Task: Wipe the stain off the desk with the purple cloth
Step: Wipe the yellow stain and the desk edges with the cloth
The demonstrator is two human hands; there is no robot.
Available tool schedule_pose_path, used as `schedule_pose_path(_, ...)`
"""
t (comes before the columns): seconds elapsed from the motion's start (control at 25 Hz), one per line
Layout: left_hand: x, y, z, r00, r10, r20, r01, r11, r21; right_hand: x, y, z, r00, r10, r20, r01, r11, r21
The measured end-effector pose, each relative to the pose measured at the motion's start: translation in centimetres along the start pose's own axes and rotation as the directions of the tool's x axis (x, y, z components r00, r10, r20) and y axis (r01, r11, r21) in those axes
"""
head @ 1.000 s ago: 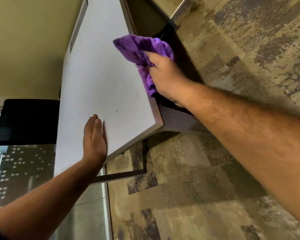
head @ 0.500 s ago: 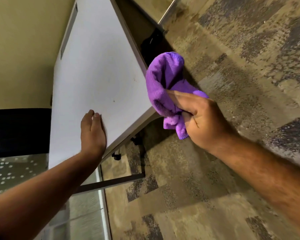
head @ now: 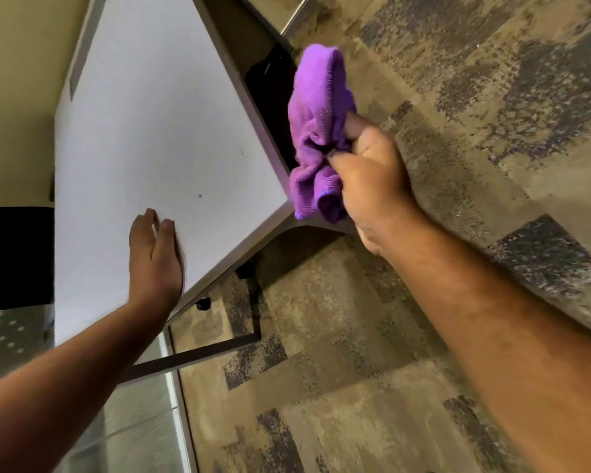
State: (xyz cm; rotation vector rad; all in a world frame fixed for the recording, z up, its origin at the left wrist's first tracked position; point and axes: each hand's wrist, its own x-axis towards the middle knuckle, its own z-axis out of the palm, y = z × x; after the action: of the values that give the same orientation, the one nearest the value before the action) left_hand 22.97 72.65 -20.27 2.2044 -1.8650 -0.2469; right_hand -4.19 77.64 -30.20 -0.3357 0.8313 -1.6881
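purple and plush, the cloth (head: 316, 131) is bunched into a loose, crumpled roll, its upper end standing up rounded and its lower end folded into a thick lump with a stitched hem showing. it is in the air just off the desk's (head: 144, 138) right edge, close to the near right corner, and it does not appear to rest on the white top. the right hand (head: 372, 179) grips it around the middle: the fingers are curled tight into the fabric, the thumb pressed in from the front, so the cloth sticks out above and below the fist.

the desk top is a plain white board with a grey edge band. two small dark specks (head: 199, 196) show on it, one near the near right corner, another further up by the right edge.

the left hand (head: 154, 257) lies on the top at the near edge, fingers straight and held together, holding nothing. whether the palm is fully flat on the board cannot be told.

mottled brown and grey carpet (head: 458, 80) covers the floor beside and below the desk.
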Motion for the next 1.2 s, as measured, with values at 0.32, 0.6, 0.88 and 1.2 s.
schedule_pose_path(0.32, 0.1, 0.4, 0.0, 0.999, -0.042, 0.026, 0.041, 0.998, 0.046, 12.1, -1.5, 5.2, 0.923, 0.149, 0.354, 0.064, 0.849, -0.525)
schedule_pose_path(0.6, 0.1, 0.9, -0.1, 0.998, -0.05, 0.043, 0.047, 0.996, 0.071, 8.2, -0.8, 3.9, 0.927, 0.057, 0.371, 0.141, 0.862, -0.486)
schedule_pose_path(0.88, -0.7, 1.2, -0.3, 1.0, -0.007, -0.004, 0.007, 0.999, 0.052, -2.4, -0.4, 0.4, 0.932, -0.188, 0.31, 0.318, 0.836, -0.448)
schedule_pose_path(1.2, 0.9, -1.9, -0.4, 0.99, 0.13, -0.055, -0.136, 0.985, -0.108, -7.4, 3.8, 2.0, 0.927, -0.21, -0.309, 0.215, 0.976, -0.02)
